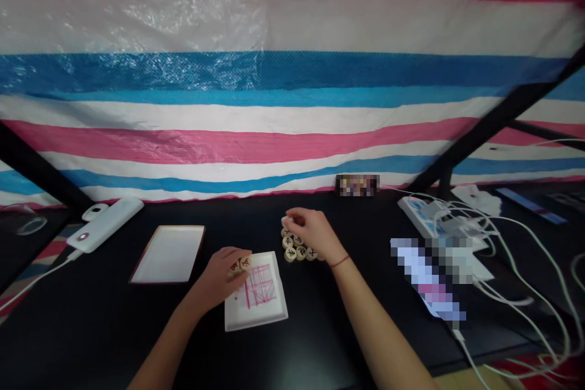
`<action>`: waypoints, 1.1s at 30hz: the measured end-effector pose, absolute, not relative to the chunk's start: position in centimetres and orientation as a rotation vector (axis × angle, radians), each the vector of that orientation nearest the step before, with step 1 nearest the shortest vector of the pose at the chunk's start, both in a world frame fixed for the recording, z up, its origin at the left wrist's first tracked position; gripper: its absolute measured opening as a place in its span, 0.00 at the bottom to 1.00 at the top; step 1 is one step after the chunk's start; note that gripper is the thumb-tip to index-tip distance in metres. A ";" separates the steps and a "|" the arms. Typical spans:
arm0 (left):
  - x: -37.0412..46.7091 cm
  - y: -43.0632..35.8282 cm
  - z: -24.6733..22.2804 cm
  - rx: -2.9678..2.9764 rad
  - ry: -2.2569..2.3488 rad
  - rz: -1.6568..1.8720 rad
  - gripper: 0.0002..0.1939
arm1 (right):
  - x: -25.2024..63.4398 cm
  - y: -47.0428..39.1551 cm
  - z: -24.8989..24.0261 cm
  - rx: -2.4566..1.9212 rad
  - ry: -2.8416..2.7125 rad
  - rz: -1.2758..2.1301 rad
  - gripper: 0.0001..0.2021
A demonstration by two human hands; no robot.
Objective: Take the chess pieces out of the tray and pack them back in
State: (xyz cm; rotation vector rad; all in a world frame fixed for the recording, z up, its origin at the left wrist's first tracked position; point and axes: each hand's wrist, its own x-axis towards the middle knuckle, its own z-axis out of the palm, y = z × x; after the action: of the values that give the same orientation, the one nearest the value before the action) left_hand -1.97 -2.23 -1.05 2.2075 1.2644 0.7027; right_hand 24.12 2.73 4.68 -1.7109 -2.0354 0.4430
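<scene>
Round wooden pieces [300, 252] with dark characters stand grouped in rows on the black table, right of centre. My right hand [309, 230] is over the far end of the group, its thumb and fingers pinched on a pale round piece [286, 221]. The palm and wrist cover some of the pieces. My left hand [223, 274] curls round two character pieces [245, 263] at the upper left corner of a white tray [256, 322], which has pink grid lines drawn inside.
Left of the tray lies an open white box lid [169, 254]. A white device [106, 225] with a cable is at the far left. On the right are a power strip [414, 214], a phone-like object [425, 283] and tangled white cables. A striped sheet [274, 73] hangs behind.
</scene>
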 end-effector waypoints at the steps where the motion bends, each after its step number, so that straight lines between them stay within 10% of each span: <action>1: -1.9 -2.2 -0.9 2.188 1.280 0.700 0.20 | 23.2 1.9 4.5 -1.577 -1.923 0.599 0.12; 10: 0.0 -0.9 0.7 2.206 1.218 0.825 0.20 | 18.6 -0.7 1.6 -1.107 -1.579 1.135 0.12; 33: -0.1 -2.3 1.0 2.469 1.182 0.637 0.05 | 20.2 -0.1 -0.4 -1.172 -1.230 1.081 0.19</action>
State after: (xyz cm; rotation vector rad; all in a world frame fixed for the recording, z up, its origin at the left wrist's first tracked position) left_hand -0.10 -2.32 1.04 2.4691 1.1820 0.6373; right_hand 20.15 -0.09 -0.38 -1.1723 -1.2302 1.0811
